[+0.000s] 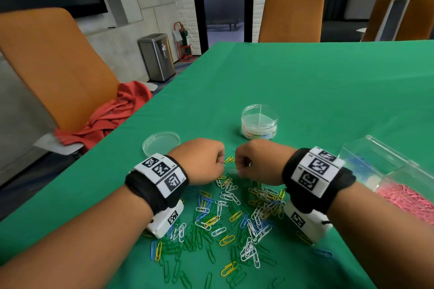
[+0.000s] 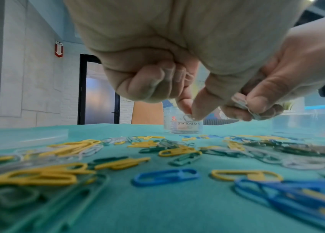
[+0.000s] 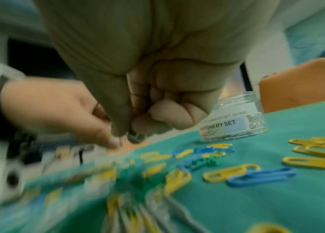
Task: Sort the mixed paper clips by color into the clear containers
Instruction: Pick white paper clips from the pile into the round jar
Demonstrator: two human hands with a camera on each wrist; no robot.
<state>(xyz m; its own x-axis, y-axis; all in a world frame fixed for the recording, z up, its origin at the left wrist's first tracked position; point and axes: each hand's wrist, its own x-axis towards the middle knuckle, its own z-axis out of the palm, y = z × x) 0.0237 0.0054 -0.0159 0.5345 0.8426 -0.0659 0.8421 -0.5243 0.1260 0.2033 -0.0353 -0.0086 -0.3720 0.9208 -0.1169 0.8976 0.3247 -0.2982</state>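
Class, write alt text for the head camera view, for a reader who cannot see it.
Two hands, left hand and right hand, meet with curled fingers above a scattered pile of coloured paper clips on a green tablecloth. Beyond them stand a round clear stationery tub and its lid.

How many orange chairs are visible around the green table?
3: one orange chair at the left edge holding red cloth, one at the far end, one far right. Others may sit outside the frame.

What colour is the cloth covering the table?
Green; the tablecloth shows best in the head view.
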